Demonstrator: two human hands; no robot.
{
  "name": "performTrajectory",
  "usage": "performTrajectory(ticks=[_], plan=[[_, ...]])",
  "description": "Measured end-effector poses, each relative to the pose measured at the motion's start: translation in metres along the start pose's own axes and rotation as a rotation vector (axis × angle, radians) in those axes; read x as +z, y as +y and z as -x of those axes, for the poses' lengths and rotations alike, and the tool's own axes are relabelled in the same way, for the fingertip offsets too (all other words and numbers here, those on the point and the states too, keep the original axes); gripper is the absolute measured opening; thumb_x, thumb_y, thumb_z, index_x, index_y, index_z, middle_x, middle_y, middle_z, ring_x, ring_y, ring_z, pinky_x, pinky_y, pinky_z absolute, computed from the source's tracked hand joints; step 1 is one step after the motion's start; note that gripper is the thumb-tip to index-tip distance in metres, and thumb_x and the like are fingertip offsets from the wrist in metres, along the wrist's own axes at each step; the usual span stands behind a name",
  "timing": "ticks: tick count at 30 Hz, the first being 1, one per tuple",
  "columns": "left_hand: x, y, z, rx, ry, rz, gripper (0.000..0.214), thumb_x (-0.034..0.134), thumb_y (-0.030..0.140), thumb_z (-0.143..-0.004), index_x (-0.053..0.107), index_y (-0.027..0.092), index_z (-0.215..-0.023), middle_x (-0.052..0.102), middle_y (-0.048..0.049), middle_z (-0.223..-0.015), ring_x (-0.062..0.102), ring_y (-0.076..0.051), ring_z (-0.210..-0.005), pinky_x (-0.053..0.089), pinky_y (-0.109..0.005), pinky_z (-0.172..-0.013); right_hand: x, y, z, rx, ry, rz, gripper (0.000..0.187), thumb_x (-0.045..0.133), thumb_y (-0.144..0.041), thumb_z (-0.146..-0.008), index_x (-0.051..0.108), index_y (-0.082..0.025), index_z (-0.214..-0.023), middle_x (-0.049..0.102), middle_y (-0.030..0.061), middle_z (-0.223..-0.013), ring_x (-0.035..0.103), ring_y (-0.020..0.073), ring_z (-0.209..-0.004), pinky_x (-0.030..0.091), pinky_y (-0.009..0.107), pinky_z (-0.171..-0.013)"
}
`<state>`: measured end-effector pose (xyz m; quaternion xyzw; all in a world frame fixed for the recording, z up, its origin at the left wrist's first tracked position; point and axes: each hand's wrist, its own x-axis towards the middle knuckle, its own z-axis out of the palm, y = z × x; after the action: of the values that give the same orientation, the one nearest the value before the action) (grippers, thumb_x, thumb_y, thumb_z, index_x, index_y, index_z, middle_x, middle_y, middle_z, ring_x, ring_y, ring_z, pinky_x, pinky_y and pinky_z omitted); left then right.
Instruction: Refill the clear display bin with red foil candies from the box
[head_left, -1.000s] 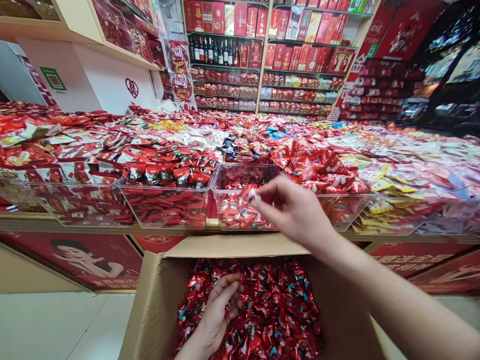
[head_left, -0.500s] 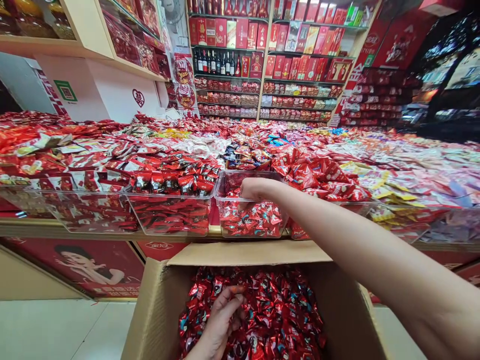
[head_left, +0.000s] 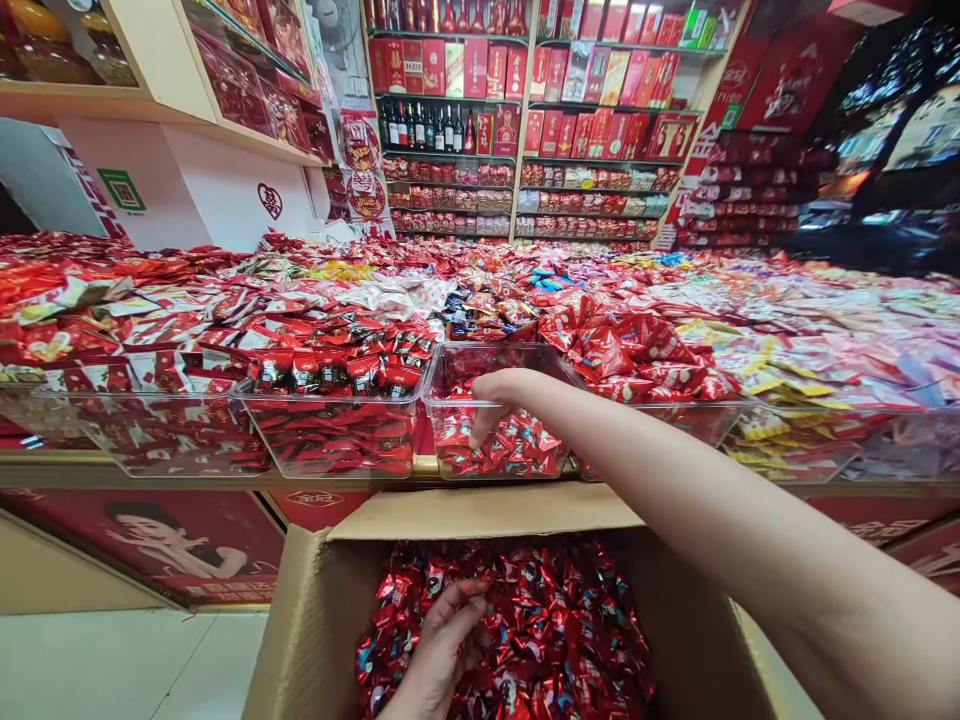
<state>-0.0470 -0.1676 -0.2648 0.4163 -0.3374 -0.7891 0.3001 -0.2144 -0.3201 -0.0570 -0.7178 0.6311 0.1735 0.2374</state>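
An open cardboard box point(head_left: 300, 640) in front of me is full of red foil-wrapped candies point(head_left: 555, 630). My left hand point(head_left: 442, 655) lies on the candies in the box, its fingers curled into them. My right hand point(head_left: 499, 400) reaches down into a clear plastic bin point(head_left: 450, 365) on the counter edge, fingers bent among the red candies lying in it. Whether the fingers hold a candy is hidden by the bin wall.
More clear bins point(head_left: 330, 430) of red packets line the counter edge to the left and right. Behind them a wide counter point(head_left: 675, 310) is heaped with wrapped sweets. Shelves point(head_left: 525, 110) of red boxes and bottles stand at the back. White floor point(head_left: 120, 660) lies at the lower left.
My right hand, which held a candy above the bin a second ago, has gone down into the bin. My left hand has stayed in the box, shifting slightly.
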Motion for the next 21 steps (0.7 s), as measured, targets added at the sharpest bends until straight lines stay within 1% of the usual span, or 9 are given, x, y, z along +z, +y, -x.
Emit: performTrajectory(ticks=[3,5,9,14,18,21], plan=[[-0.001,-0.002,-0.001,-0.014,0.007,0.000,0.017,0.056,0.025,-0.069,0.052,0.021,-0.085,0.050,0.0060,-0.063,0.047,-0.006,-0.053,0.033,-0.018,-0.050,0.000,0.001,-0.002,-0.002,-0.031,-0.014,0.039,0.073,-0.036,-0.040,0.063,-0.010,-0.068,0.060,0.0039,-0.071,0.055,0.0190,-0.065,0.044,0.031,-0.058],[-0.002,-0.004,-0.003,-0.015,0.002,0.006,0.018,0.057,0.026,-0.068,0.052,0.021,-0.085,0.050,0.0058,-0.065,0.048,-0.006,-0.054,0.033,-0.019,-0.051,0.000,0.001,-0.002,-0.007,-0.014,-0.016,0.039,0.073,-0.035,-0.040,0.063,-0.010,-0.068,0.060,0.0039,-0.070,0.055,0.0194,-0.065,0.044,0.031,-0.058],[-0.002,-0.005,-0.004,-0.014,0.004,0.004,0.019,0.057,0.026,-0.067,0.052,0.020,-0.085,0.051,0.0058,-0.065,0.049,-0.006,-0.053,0.032,-0.018,-0.049,0.001,0.000,0.000,-0.020,0.034,-0.033,0.037,0.072,-0.034,-0.044,0.064,-0.011,-0.071,0.059,0.0024,-0.069,0.053,0.0166,-0.063,0.043,0.028,-0.056],[0.002,-0.002,-0.002,-0.048,0.042,0.025,0.020,0.059,0.022,-0.064,0.052,0.020,-0.082,0.050,0.0068,-0.061,0.048,-0.006,-0.049,0.033,-0.019,-0.051,0.002,-0.003,0.004,-0.009,0.050,-0.040,0.032,0.069,-0.032,-0.047,0.064,-0.012,-0.072,0.058,0.0016,-0.064,0.050,0.0130,-0.055,0.041,0.024,-0.049],[0.001,-0.003,-0.003,-0.029,0.032,0.047,0.019,0.060,0.022,-0.063,0.053,0.020,-0.081,0.050,0.0067,-0.060,0.048,-0.006,-0.049,0.033,-0.019,-0.049,0.000,-0.010,0.012,0.019,0.148,-0.005,0.022,0.061,-0.025,-0.057,0.063,-0.010,-0.072,0.056,0.0030,-0.063,0.050,0.0131,-0.056,0.039,0.023,-0.048],[-0.002,-0.005,-0.004,-0.013,0.005,0.053,0.017,0.059,0.023,-0.065,0.054,0.020,-0.081,0.049,0.0060,-0.060,0.048,-0.007,-0.050,0.033,-0.019,-0.049,-0.001,-0.014,0.015,0.077,0.202,0.039,0.018,0.060,-0.018,-0.055,0.062,-0.006,-0.069,0.055,0.0050,-0.061,0.050,0.0155,-0.058,0.039,0.025,-0.050]])
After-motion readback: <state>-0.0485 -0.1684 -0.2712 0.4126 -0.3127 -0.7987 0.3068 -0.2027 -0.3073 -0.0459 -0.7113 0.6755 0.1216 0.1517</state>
